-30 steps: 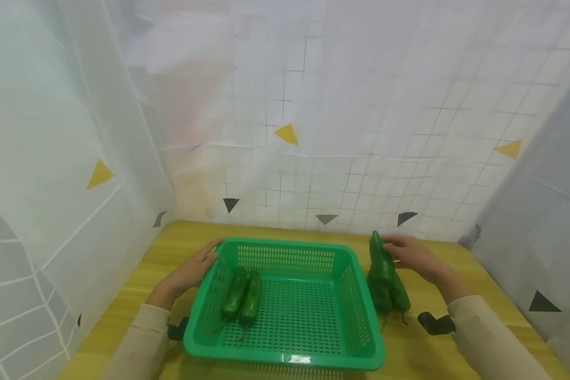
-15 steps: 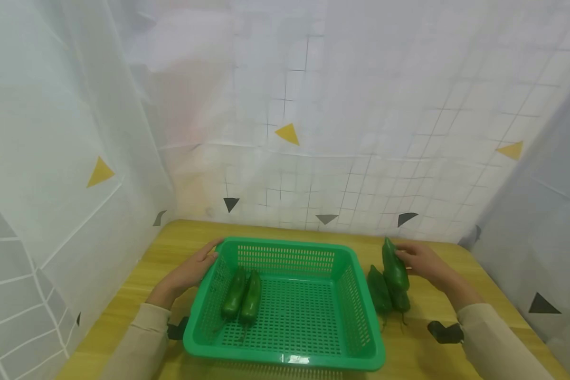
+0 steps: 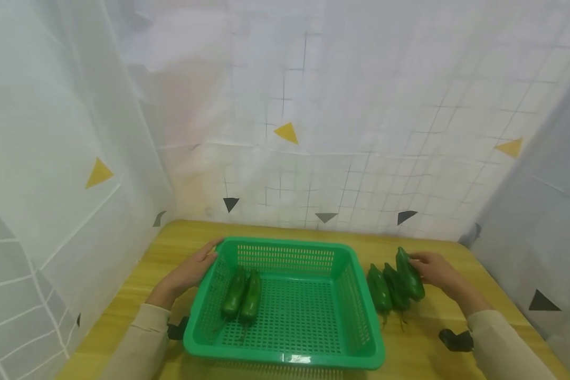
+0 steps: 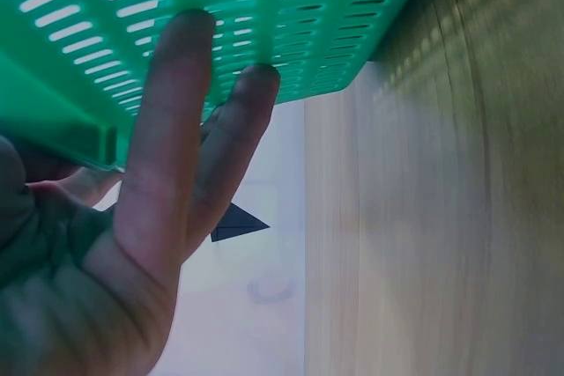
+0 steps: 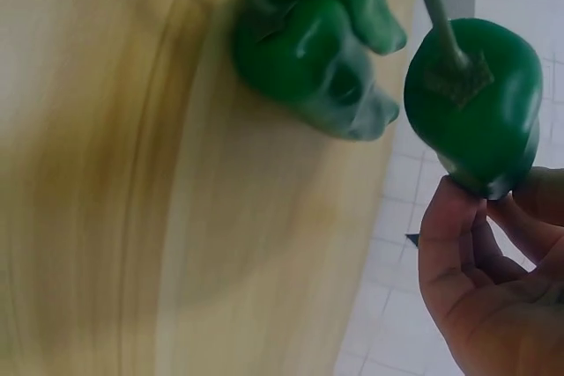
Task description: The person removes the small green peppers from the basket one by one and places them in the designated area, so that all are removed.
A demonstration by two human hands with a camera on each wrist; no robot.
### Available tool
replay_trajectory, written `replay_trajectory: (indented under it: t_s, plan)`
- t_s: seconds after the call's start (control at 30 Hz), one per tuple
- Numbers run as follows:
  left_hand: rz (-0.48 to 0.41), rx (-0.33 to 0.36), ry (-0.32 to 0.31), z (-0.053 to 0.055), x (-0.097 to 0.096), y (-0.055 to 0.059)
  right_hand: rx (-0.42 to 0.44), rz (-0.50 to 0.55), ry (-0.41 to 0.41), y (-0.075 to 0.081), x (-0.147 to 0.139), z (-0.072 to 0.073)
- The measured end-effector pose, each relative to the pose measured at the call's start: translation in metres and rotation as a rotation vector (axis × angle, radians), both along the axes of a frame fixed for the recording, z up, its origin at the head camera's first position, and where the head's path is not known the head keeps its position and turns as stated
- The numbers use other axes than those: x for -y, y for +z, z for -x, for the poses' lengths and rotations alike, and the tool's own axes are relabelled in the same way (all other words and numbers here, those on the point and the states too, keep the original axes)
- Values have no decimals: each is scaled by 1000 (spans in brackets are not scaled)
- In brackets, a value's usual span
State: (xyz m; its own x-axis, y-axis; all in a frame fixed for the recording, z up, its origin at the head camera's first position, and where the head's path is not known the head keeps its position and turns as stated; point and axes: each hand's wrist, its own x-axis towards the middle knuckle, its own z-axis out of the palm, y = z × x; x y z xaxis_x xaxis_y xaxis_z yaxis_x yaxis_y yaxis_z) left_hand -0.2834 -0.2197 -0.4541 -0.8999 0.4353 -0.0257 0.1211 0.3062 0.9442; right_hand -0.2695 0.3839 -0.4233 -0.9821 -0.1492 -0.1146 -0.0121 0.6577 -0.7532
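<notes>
My right hand pinches a long green pepper, held just above the table at the right. In the right wrist view the held pepper shows its stem end, with my fingertips on its underside. Two more green peppers lie side by side immediately left of it, one partly overlapped. My left hand holds the left rim of a green plastic basket; in the left wrist view two fingers lie along its slotted outer wall. Inside the basket are two green peppers.
The basket stands on a yellow wood-grain table, with the loose peppers beside its right wall. Pale sheeting with printed lines and triangles hangs behind the table and along both sides. Black wrist mounts stick out near the sleeves.
My right hand has carried its pepper to the right and nearer to me, off the other two, which now show more fully. The left hand and the basket stay put.
</notes>
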Motion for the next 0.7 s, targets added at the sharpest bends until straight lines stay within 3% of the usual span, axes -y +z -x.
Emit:
replay_trajectory:
  t_s: [0.2, 0.5, 0.7]
  plan:
    - [10, 2, 16, -3, 2, -4, 19, -16, -18, -8, -7, 0]
    - [14, -22, 26, -1, 0, 5, 6, -39, -61, -18, -11, 5]
    - [39, -27, 26, 0, -3, 2, 34, -67, -79, -31, -18, 3]
